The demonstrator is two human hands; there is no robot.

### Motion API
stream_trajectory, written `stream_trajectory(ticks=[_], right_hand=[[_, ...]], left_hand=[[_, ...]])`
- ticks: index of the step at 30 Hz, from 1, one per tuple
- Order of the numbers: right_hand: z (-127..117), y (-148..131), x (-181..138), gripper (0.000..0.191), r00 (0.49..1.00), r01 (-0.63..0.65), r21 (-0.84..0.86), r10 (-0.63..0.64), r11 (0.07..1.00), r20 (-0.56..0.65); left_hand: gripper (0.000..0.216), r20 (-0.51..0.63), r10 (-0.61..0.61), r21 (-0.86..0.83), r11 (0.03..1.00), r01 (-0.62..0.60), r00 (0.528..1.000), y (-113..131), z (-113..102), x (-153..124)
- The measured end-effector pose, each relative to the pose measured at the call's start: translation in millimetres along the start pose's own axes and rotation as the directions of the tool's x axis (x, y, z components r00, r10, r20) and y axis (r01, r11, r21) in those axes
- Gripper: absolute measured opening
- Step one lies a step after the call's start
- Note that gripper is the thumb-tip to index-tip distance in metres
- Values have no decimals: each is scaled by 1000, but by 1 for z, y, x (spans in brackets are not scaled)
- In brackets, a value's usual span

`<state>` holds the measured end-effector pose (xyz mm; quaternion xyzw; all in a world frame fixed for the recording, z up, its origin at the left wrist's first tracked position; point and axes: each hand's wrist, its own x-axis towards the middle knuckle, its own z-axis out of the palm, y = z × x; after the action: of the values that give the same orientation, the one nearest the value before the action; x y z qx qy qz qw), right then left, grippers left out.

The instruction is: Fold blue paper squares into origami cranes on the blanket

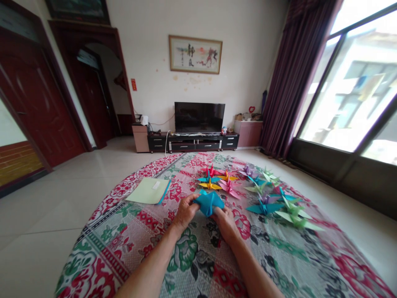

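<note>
A partly folded sheet of blue origami paper is held between my two hands above the patterned tablecloth. My left hand pinches its left side, thumb and fingers closed on the edge. On the lower right, my right hand grips the same paper, its fingertips partly hidden behind it. Just beyond are folded paper cranes in pink, red, yellow and blue. More paper cranes in blue, green and purple spread to the right. A stack of square paper, pale green on top with blue beneath, lies to the left.
The round table wears a floral tablecloth. Past its far edge, a television stands on a low black cabinet. A purple curtain and large window are on the right; dark red doors are on the left.
</note>
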<state>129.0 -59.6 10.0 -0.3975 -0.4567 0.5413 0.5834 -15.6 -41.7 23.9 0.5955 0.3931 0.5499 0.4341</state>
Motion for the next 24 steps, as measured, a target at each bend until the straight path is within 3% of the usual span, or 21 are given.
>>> stream_trajectory(ticks=[9,15,19,24], right_hand=[[4,-4,-2,15,996,-58,158,47,986,72],[3,1,0,12,991,-72,193,48,978,127],[2,5,1,15,994,-75,181,60,981,88],[1,6,3,21,997,-57,220,45,974,60]], left_hand=[[24,10,20,-125,992,-19,1000,-2,-1,1],[27,51,39,-40,999,-37,998,-7,-1,3],[36,-2,34,-93,995,-34,999,-14,4,6],[51,-88,-91,-148,986,77,992,-14,12,4]])
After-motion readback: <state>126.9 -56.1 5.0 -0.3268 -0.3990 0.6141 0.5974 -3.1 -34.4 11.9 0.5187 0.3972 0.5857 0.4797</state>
